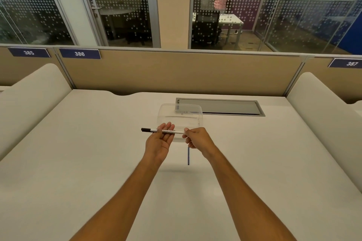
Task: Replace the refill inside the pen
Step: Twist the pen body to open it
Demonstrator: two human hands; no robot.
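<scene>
The pen (163,131) is white with a black cap on its left end, and it is held level in the air above the desk (98,152), just in front of a clear plastic box (181,115). The left hand (159,142) lies open under the middle of the pen, which rests across its fingers, so this grip is loose and not squeezed. The right hand (196,139) has its grip pinched on the pen's right end, thumb and fingers closed around the tip of it. Below the hands a thin blue refill (188,155) lies flat on the desk, well apart from the pen. I think the person is about to pull or twist the end off to get inside. The pen could roll off the open left hand if the right hand tugs hard, because nothing is clamping it there. A small end piece could pop off and bounce away over the smooth desk. The refill could also get bumped by a wrist and roll.
</scene>
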